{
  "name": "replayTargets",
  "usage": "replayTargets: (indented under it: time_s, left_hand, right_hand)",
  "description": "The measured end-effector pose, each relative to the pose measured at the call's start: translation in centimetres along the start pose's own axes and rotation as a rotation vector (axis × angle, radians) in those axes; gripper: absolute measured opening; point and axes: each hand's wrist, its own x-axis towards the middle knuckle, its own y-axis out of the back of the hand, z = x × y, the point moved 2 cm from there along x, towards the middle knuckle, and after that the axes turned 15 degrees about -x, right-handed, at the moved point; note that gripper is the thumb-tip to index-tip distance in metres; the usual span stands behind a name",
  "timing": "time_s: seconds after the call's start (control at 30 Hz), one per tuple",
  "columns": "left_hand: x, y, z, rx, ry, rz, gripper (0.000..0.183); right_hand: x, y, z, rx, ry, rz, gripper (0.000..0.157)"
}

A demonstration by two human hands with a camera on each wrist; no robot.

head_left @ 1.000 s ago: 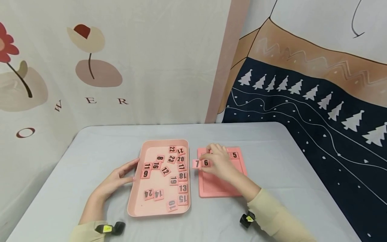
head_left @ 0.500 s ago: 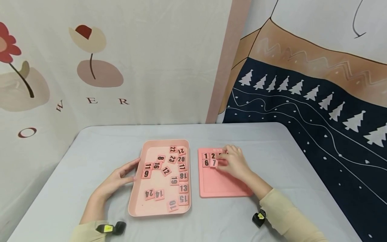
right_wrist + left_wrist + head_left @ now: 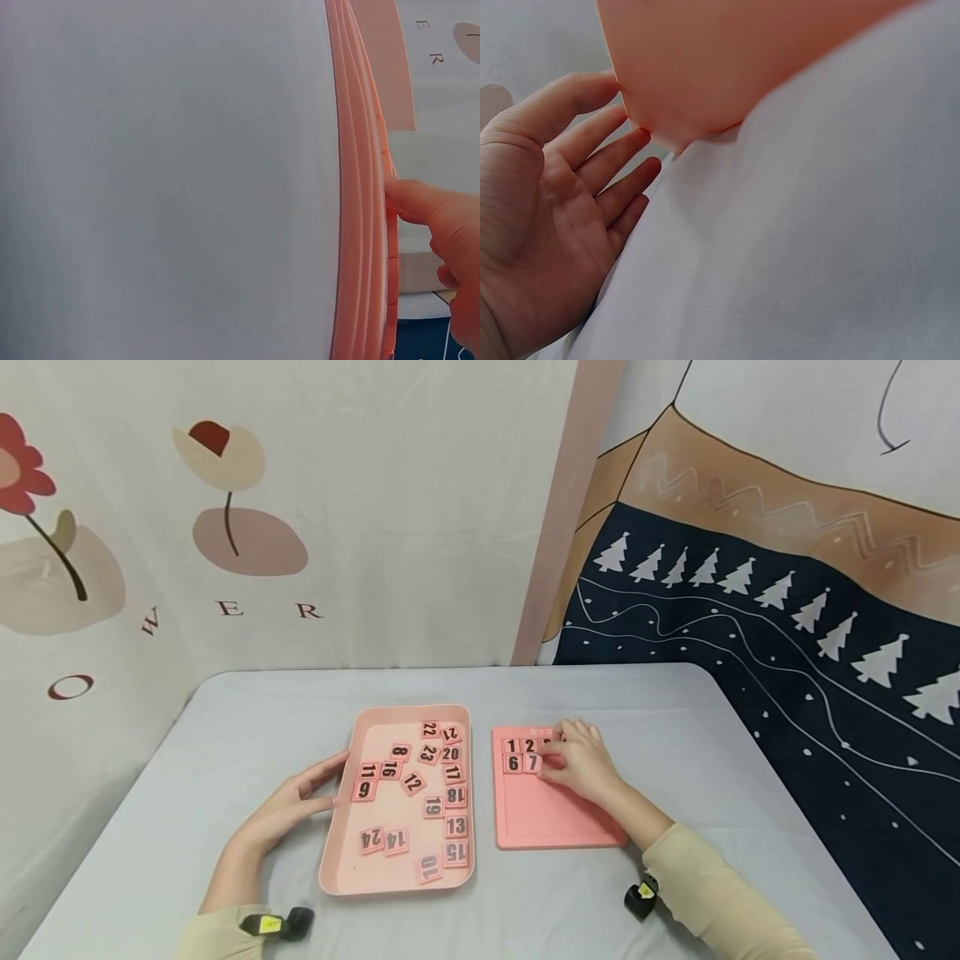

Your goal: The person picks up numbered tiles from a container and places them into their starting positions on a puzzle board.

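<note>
My right hand [image 3: 583, 764] is at a pink board [image 3: 555, 818] in the head view. Its thumb and forefinger pinch the right side of a pink number tile marked 7 [image 3: 532, 763], which lies beside tile 6 [image 3: 513, 763] under the top row. The hand covers the upper right of the board. In the right wrist view the thumb [image 3: 412, 199] meets the row of tiles along the board's edge. My left hand [image 3: 288, 806] rests against the left rim of a pink tray [image 3: 337, 868], fingers extended; the left wrist view shows fingertips at the tray wall [image 3: 682, 75].
Several loose number tiles lie in the tray at various angles, among them 12 [image 3: 412, 783] and 24 [image 3: 371, 840]. A pale cloth [image 3: 247, 710] covers the table. Printed fabric [image 3: 420, 527] hangs behind it.
My right hand has moved right with tile 7, from the board's left edge to the place beside tile 6, and has stayed there since. The left hand keeps its place at the tray.
</note>
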Motion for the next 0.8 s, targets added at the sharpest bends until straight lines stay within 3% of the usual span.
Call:
replayTargets:
  time_s: [0.47,0.8]
  left_hand:
    - [0.0,0.0,0.0,-0.016,-0.019,-0.012,0.065]
    - [0.0,0.1,0.0,-0.009,-0.014,-0.009,0.065]
  right_hand:
    - [-0.1,0.8,-0.7,-0.041,0.012,0.013,0.029]
    - [2.7,3.8,-5.6,0.069,-0.07,0.152,0.027]
